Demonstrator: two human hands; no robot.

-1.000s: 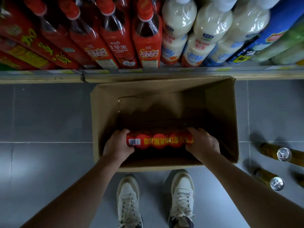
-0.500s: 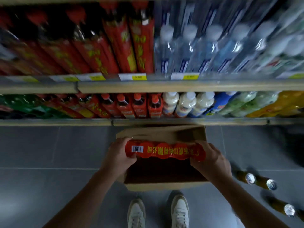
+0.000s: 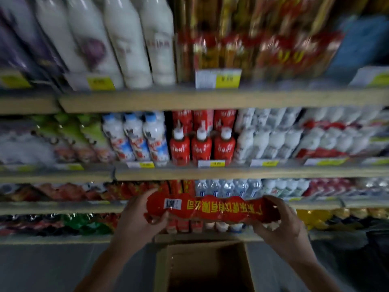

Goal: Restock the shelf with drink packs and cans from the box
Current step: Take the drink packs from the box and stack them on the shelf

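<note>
Red drink pack [image 3: 212,209] held between left hand [image 3: 137,220] and right hand [image 3: 282,226], fingers gripping its ends.

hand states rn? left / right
Left hand: gripping the left end of the red shrink-wrapped drink pack.
Right hand: gripping the right end of the same pack.
</note>
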